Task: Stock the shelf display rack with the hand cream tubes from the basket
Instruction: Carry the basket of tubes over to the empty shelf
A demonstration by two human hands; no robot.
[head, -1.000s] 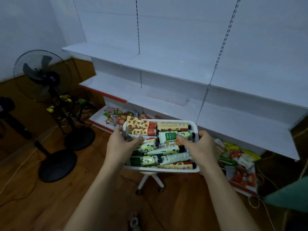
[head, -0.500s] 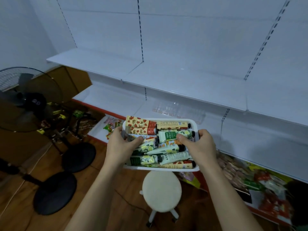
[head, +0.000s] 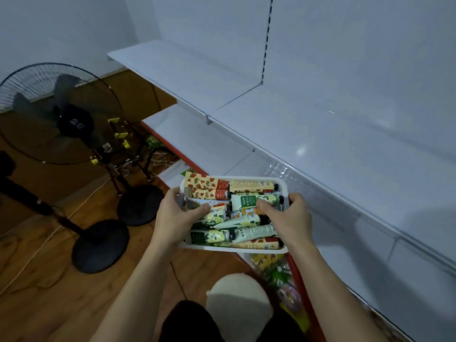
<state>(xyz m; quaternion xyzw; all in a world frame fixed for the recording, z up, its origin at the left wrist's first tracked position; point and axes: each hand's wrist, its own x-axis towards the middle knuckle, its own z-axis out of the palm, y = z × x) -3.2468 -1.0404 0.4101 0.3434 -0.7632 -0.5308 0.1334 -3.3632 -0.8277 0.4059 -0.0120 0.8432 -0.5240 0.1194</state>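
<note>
A white basket (head: pixel 229 248) full of several printed hand cream tubes (head: pixel 246 219) is held in the air in front of the white shelf rack (head: pixel 320 134). My left hand (head: pixel 176 218) grips the basket's left rim, thumb lying over the tubes. My right hand (head: pixel 287 218) grips its right rim, thumb on a green-labelled tube (head: pixel 249 201). A clear plastic display rack (head: pixel 278 170) lies on the middle shelf just behind the basket.
A round white stool (head: pixel 238 299) stands below the basket. Two black standing fans (head: pixel 56 114) with round bases (head: pixel 100 245) occupy the wooden floor at left. Packaged goods (head: pixel 278 275) fill the bottom shelf behind its red edge. The top shelf (head: pixel 187 70) is bare.
My view has moved closer to the shelves and tilted down; the stool now lies nearer beneath me. Both hands keep the same hold on the basket.
</note>
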